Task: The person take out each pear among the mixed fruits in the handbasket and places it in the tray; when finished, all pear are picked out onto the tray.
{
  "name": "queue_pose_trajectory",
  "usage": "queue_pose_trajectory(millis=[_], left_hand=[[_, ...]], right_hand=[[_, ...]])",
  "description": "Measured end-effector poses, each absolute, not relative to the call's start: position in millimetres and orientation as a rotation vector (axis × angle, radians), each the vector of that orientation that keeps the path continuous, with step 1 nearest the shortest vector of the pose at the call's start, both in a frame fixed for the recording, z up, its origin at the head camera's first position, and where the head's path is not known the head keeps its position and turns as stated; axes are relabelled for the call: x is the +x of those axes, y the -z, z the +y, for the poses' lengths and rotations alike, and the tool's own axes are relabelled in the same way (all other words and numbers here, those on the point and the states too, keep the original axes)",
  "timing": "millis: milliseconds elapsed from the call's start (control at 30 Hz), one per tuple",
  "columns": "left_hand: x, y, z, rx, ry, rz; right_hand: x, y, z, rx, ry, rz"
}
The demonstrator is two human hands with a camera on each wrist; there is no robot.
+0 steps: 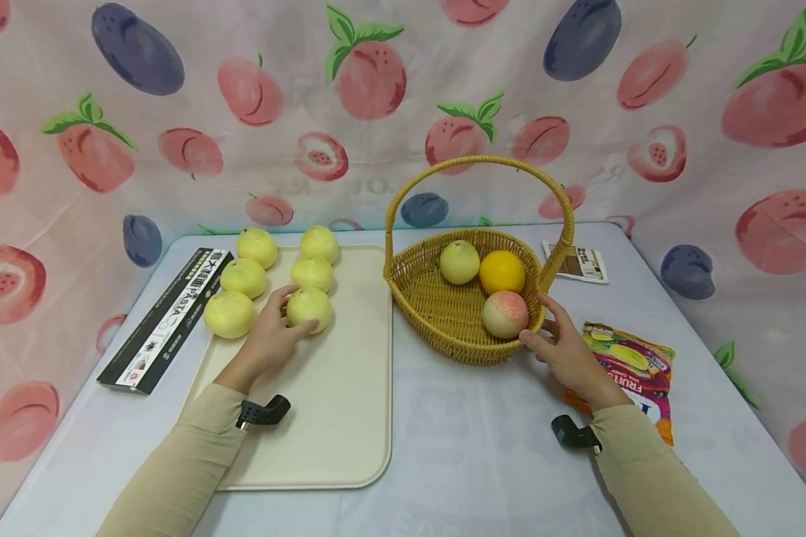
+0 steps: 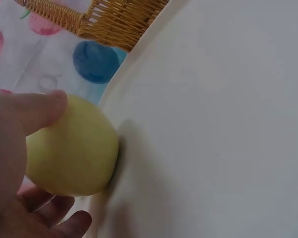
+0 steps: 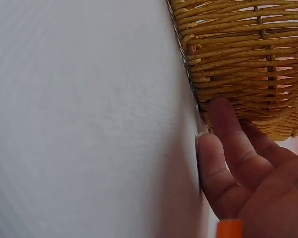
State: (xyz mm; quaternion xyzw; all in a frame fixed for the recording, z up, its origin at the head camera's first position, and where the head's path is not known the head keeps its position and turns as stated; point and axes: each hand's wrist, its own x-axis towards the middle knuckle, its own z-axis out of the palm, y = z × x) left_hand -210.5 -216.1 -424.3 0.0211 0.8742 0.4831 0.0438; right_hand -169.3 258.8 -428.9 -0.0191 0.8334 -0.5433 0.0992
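My left hand (image 1: pixel 272 333) holds a pale yellow round fruit (image 1: pixel 310 309), thumb on one side and fingers on the other; in the left wrist view this fruit (image 2: pixel 78 148) is close to the tray surface. More such fruits (image 1: pixel 312 274) stand in two rows at the tray's back left. At the wicker basket (image 1: pixel 436 333), my right hand (image 1: pixel 570 358) grips the right front rim, with fingers (image 3: pixel 233 134) against the outer wall in the right wrist view. Inside the basket lie a pale yellow fruit (image 1: pixel 459 262), an orange (image 1: pixel 502 272) and a peach (image 1: pixel 505 314).
A cream tray (image 1: pixel 329 418) covers the table's left part. Left of it lies a black pasta box (image 1: pixel 168 321). A colourful candy bag (image 1: pixel 631 365) lies beside my right forearm, and a small white-and-brown packet (image 1: pixel 580 263) sits behind the basket's right side. The basket's tall handle (image 1: pixel 476 159) arches upward.
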Motion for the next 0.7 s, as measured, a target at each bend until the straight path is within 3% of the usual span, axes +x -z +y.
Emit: queue_pose_trajectory(millis=[467, 700], left_hand=[[-212, 424, -214, 0.058, -1.468, 2.737], [-208, 401, -213, 0.113, -1.532, 2.827]], right_hand=[[-169, 430, 259, -0.079, 1.610, 2.472], [-169, 427, 259, -0.063, 1.599, 2.471]])
